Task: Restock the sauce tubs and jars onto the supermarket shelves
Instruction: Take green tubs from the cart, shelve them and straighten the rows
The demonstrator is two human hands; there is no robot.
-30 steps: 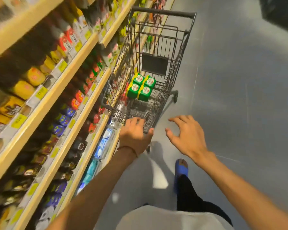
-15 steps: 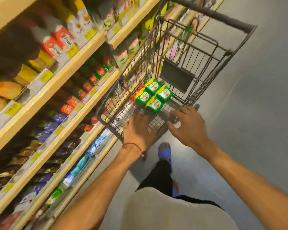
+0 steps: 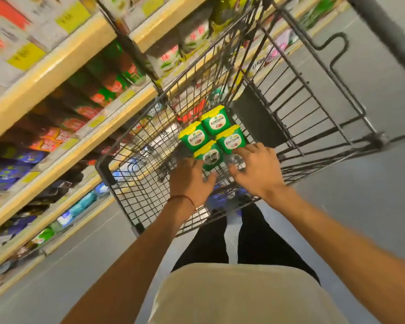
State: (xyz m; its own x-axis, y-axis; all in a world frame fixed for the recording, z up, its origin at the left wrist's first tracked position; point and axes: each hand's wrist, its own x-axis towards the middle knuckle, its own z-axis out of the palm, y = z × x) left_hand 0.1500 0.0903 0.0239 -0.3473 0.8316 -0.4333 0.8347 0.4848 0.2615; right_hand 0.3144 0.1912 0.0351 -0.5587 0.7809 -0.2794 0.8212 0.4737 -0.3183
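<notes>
My wire shopping cart (image 3: 136, 190) fills the middle and upper right of the frame, with a dark panel (image 3: 255, 115) on its inner grid and its handle bar (image 3: 381, 29) in the top right corner. Grey floor (image 3: 365, 213) spreads at right and lower left. My black trousers (image 3: 262, 242) and pale shirt (image 3: 232, 295) sit at bottom centre. Blurred red-and-green packets (image 3: 112, 87), blue packets (image 3: 17, 157) and yellow price labels (image 3: 24, 57) line the left.

We look down a supermarket aisle with a smooth grey floor (image 3: 372, 183) spreading across the right and near side. Along the left we see long shelving (image 3: 56, 73), tier above tier, with pale yellow front edges carrying yellow price labels (image 3: 25, 56). The light is even and indoor.
</notes>
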